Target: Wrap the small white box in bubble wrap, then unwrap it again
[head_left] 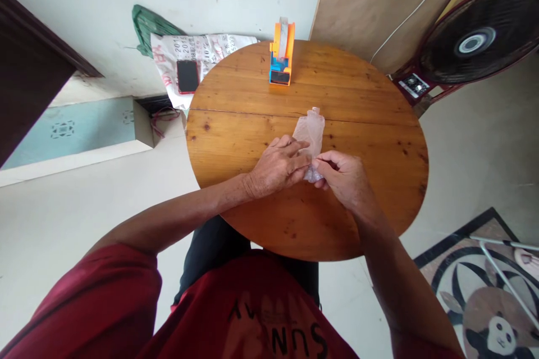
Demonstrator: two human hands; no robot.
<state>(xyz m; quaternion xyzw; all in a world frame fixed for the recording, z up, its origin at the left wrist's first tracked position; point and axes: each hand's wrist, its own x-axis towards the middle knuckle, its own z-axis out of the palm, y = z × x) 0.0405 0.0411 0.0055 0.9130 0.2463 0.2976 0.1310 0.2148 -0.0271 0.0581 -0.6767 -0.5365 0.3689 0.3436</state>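
A crumpled, translucent pinkish plastic bag [310,130] lies on the round wooden table [236,146], its narrow end pointing away from me. My left hand [281,165] rests palm down over the bag's left side, fingers stretched across it. Thumb and forefinger of my right hand [342,175] are pinched on the bag's near end, where the plastic is bunched up and looks whitish. The fingertips of both hands nearly meet there. Whatever may be inside the bag cannot be made out.
An orange and blue tape dispenser [282,56] stands at the table's far edge. Left of the table, a dark phone [187,76] lies on a printed white sack [168,56] beside a green bag [151,25]. A large fan [475,45] stands at the right.
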